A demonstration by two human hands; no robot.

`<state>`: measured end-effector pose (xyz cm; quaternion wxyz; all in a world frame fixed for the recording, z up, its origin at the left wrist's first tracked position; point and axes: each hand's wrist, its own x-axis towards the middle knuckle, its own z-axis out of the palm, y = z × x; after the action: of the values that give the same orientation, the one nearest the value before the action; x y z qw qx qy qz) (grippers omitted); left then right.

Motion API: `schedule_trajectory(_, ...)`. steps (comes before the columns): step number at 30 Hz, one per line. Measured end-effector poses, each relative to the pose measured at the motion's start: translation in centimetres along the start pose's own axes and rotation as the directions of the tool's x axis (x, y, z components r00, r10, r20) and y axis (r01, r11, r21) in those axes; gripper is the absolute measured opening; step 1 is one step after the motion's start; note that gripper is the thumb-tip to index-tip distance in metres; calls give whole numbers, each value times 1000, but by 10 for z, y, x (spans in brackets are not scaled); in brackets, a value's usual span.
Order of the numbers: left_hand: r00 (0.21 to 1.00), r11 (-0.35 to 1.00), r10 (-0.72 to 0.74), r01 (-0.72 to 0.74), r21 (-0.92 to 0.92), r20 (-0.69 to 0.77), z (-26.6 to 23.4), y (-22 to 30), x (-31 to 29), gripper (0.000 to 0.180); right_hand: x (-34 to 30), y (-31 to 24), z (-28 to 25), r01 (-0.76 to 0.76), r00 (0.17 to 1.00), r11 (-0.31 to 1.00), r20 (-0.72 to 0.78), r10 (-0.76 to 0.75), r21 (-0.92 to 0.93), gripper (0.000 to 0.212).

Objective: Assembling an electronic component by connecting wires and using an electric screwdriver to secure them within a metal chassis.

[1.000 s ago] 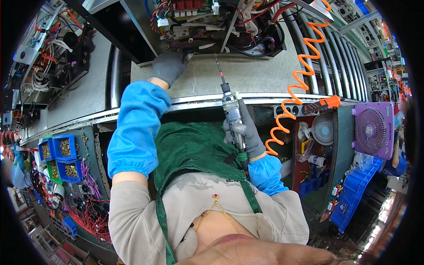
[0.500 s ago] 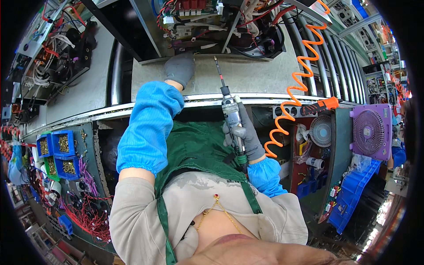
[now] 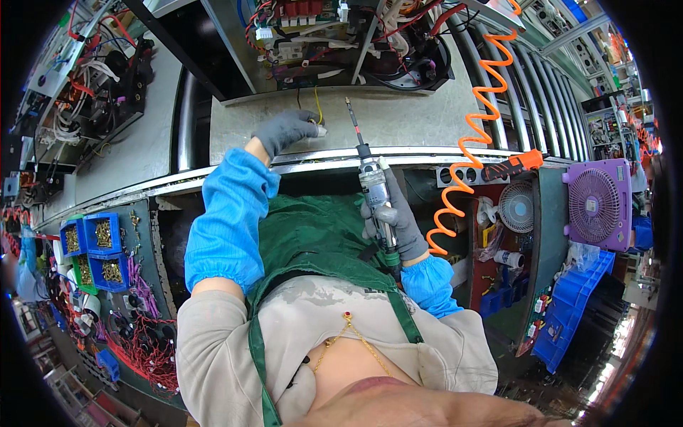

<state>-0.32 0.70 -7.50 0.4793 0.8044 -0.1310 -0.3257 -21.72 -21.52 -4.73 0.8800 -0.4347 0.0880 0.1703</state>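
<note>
My left hand (image 3: 288,132), in a grey glove, is over the board in front of the open chassis (image 3: 245,91). Its fingers pinch the lower end of a thin yellow wire (image 3: 319,107) that hangs out of the chassis. A dark wire (image 3: 299,98) comes down beside it and passes behind the glove. Something pale shows at the fingertips; I cannot make out what it is. My right hand (image 3: 404,220), gloved too, is wrapped round a power screwdriver (image 3: 373,182). Its long bit points up and away, short of the chassis edge and touching nothing.
An orange coiled hose (image 3: 478,139) hangs on the right, near an orange and black tool (image 3: 514,166). Metal rollers (image 3: 548,99) lie beyond. Blue bins of screws (image 3: 104,233) and red wires (image 3: 146,352) are on the left. A purple fan (image 3: 596,205) stands at right.
My left hand has come back from the chassis edge toward me, drawing the yellow wire out into view. My right hand and the screwdriver have hardly moved.
</note>
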Motion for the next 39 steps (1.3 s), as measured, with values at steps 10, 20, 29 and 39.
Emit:
schedule_trajectory(10, 991, 838, -32, -46, -544, -132, 3, 26, -22, 23, -3, 3, -5, -16, 1000, 1000, -20, 16, -26, 101)
schedule_trajectory(20, 998, 950, 44, -28, -311, 46, -12, 13, -33, 33, -7, 5, -8, -21, 999, 999, -42, 20, -26, 104)
schedule_trajectory(29, 891, 934, 288, -180, 310, -350, -16, 52, -28, 35, -4, -1, 2, -23, 1000, 998, -1, 23, -53, 104)
schedule_trajectory(39, 931, 918, 345, -362, -162, -121, -20, 48, -9, 36, -14, 2, -7, 53, 999, 998, 1, -53, -16, 106)
